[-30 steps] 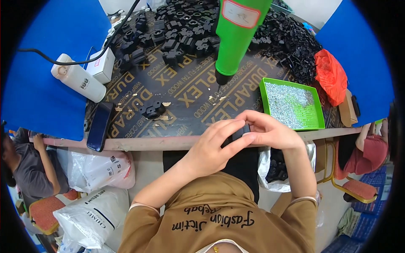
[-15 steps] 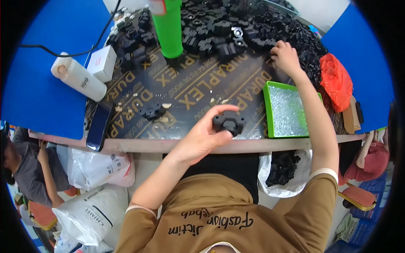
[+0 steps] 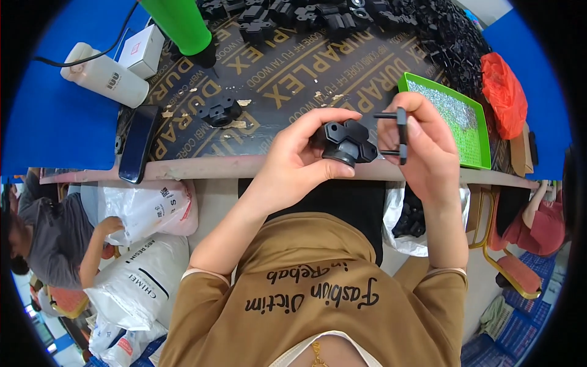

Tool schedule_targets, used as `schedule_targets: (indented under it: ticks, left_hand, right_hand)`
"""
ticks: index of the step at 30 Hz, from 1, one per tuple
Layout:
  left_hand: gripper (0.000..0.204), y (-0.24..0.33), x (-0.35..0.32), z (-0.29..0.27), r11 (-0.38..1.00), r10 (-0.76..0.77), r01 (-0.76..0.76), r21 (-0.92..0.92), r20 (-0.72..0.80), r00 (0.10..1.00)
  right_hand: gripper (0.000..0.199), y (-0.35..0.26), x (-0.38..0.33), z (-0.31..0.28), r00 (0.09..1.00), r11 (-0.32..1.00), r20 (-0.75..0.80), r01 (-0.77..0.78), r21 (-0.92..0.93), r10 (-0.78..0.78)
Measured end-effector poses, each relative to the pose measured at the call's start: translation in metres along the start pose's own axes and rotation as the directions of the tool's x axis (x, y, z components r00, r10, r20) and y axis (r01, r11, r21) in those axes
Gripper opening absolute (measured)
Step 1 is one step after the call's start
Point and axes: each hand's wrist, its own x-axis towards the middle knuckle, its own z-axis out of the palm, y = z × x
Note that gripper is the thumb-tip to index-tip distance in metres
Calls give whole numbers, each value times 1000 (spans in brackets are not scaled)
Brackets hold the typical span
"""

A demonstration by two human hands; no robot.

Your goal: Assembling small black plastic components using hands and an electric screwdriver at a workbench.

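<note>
My left hand (image 3: 306, 150) is closed round a black plastic housing (image 3: 350, 142) with holes in its top face and a round collar below. Just to its right, my right hand (image 3: 425, 147) pinches a flat black plastic plate (image 3: 402, 136) with two long pins. The pins point left toward the housing, and a small gap separates the two parts. Both hands are above the table's front edge. Another black housing (image 3: 219, 112) rests on the table to the left. A green electric screwdriver (image 3: 180, 27) hangs bit-down at the upper left.
Behind my right hand lies a green tray (image 3: 488, 137) of small silvery pieces. Black plastic parts (image 3: 446, 43) heap along the far side, beside a red bag (image 3: 504, 92). A white bottle (image 3: 107, 76), white box (image 3: 142, 52) and phone (image 3: 139, 144) stand left. Below hangs a white sack (image 3: 397, 235) of black parts.
My right hand has come back from the far heap with the pinned plate, close to the housing. My left hand has tilted the housing. The whole view has shifted.
</note>
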Motion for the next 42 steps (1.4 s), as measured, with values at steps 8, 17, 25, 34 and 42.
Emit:
schedule_targets:
  ticks: [8, 17, 25, 34, 42]
  left_hand:
    - [57, -1, -3, 2, 993, 69, -66, 95, -21, 997]
    - [54, 1, -7, 1, 965, 14, -16, 263, 8, 1000]
    - [51, 9, -9, 3, 913, 37, -52, 405, 44, 998]
    - [35, -6, -5, 2, 694, 375, -366, 621, 122, 919]
    - [37, -12, -16, -2, 567, 457, -389, 726, 117, 882]
  right_hand:
    - [30, 5, -2, -5, 995, 973, 73, 86, -213, -72]
    - [17, -6, -6, 1, 979, 835, 152, 193, -516, -133]
    - [22, -2, -11, 0, 982, 831, 178, 152, -535, -65]
    - [40, 33, -23, 7, 997, 903, 27, -49, -427, 67]
    - [37, 66, -26, 20, 996, 933, 2, 85, -351, -90]
